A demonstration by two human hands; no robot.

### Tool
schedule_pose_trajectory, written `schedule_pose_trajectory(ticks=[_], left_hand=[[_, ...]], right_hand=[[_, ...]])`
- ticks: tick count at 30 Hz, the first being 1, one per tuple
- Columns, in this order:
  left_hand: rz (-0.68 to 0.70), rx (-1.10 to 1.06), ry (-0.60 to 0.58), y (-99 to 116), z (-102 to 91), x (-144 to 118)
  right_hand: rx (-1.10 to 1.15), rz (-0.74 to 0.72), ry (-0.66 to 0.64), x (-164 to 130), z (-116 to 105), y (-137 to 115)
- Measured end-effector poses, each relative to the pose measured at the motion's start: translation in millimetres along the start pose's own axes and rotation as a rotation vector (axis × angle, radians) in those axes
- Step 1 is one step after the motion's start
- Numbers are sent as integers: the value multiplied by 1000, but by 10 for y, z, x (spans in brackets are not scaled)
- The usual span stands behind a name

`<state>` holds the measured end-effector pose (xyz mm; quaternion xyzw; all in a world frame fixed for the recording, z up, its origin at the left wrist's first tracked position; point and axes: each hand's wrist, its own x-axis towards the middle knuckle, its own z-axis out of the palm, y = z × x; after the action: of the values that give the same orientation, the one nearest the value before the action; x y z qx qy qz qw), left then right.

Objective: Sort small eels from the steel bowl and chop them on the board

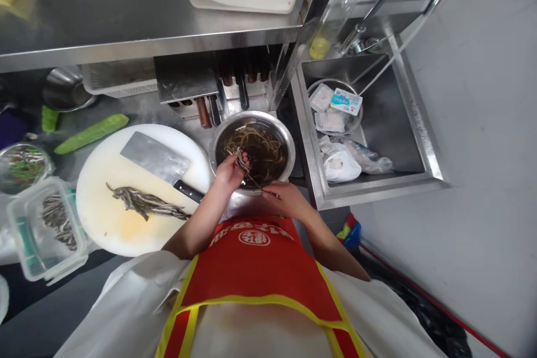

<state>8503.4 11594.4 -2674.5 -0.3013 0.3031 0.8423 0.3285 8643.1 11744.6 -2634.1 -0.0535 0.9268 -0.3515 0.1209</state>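
My left hand [231,172] is closed around a small bunch of thin dark strips [242,163], which look like shredded eel or mushroom; I cannot tell which. It is held over a steel bowl [289,142] of dark liquid with more brownish strips [258,140] in it. At the bowl's near rim, my right hand [285,197] pinches the end of one thin strip stretched between both hands. To the left, a round white cutting board [142,240] carries a cleaver [156,158] and a pile of long dark grey strips [146,201].
A clear plastic box [31,224] with dark strips stands left of the board, near a bowl of chopped greens [25,168]. Behind the board lies a peeled green vegetable [92,133]. A knife rack [187,86] is behind the bowl; a sink [405,117] with packages is to the right.
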Motion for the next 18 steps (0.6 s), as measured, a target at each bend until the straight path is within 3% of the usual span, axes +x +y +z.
schedule_pose_trajectory(ticks=[5,10,13,18], left_hand=[[165,34,-75,91,34,-195],[365,79,-150,424,-33,-672],[506,114,-94,631,-185,-1074],[648,145,103,856,-530,-1743]], right_hand=[[105,95,4,-19,37,30],[137,138,19,19,86,72],[125,132,15,33,89,83],[121,139,27,35,90,86]])
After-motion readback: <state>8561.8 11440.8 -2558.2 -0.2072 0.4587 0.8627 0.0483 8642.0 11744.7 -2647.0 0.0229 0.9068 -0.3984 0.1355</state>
